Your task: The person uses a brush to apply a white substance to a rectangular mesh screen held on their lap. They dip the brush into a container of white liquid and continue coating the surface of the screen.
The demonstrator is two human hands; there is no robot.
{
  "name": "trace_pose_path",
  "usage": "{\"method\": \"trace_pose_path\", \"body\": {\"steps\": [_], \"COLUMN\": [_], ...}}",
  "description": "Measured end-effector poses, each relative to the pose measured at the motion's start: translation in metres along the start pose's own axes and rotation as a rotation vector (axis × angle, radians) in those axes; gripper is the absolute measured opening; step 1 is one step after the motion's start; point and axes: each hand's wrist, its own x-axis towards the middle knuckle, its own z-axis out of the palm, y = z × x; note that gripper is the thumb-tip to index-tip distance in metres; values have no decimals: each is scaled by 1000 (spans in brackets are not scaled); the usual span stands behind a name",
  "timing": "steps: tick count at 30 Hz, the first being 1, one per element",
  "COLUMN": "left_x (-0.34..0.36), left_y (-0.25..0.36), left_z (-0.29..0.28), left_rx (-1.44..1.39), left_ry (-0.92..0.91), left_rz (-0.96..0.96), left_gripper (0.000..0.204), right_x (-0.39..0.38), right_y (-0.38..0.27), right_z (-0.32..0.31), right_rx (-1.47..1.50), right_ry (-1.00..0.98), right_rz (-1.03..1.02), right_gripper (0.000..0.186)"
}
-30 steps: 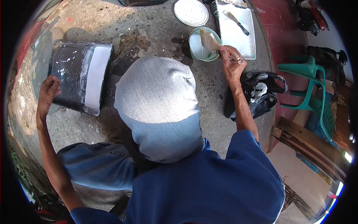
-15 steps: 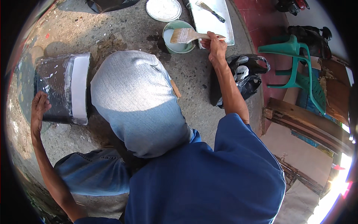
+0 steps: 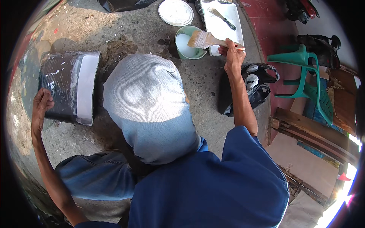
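Hands: right hand [image 3: 232, 57] is closed around the wooden handle of a flat paintbrush [image 3: 205, 39], at about 1 o'clock in the view; left hand [image 3: 41, 108] is curled over the near rim of a black pot [image 3: 61, 88], at about 9 o'clock.
Paintbrush: held level, bristles pointing toward 9 o'clock, over the rim of a green bowl [image 3: 189, 42]; bristles are pale with paint.
Green bowl: seated on the concrete floor [image 3: 205, 98], white paint seen inside, just beside the right hand at its 9 o'clock.
Black pot: laid on its side on the floor, surface smeared with white; a broad white band [image 3: 86, 87] is seen along the end nearest the head covering.
Head covering: grey cloth [image 3: 148, 110] fills the middle of the view, between the two hands.
White tray [image 3: 222, 22]: at 12 o'clock from the right hand, a dark-handled tool [image 3: 223, 18] laid on it.
Round white lid [image 3: 175, 12]: at 11 o'clock from the bowl, flat on the floor.
Black bag [image 3: 253, 89]: crumpled, just beside the right forearm at its 3 o'clock.
Green plastic chair [image 3: 308, 78]: well apart, at 3 o'clock.
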Motion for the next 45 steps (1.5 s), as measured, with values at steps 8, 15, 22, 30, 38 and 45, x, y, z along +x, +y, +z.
{"method": "trace_pose_path", "body": {"steps": [8, 15, 22, 30, 38, 45], "left_x": [9, 38, 98, 130, 148, 146], "left_y": [8, 81, 123, 163, 171, 173], "left_z": [27, 132, 253, 340, 372, 379], "left_rx": [23, 48, 86, 148, 77, 6], "left_ry": [-8, -370, -493, -292, -287, -236], "left_rz": [107, 237, 447, 579, 546, 452], "left_gripper": [13, 9, 17, 33, 24, 17], "right_x": [-9, -10, -11, -51, -80, -90], "right_y": [10, 29, 43, 53, 80, 79], "right_z": [-14, -16, -25, -32, -36, -41], "right_rx": [64, 85, 260, 370, 409, 323], "right_ry": [70, 102, 64, 35, 89, 101], "right_rz": [40, 82, 320, 309, 274, 254], "right_gripper": [18, 21, 27, 22, 18, 24]}}
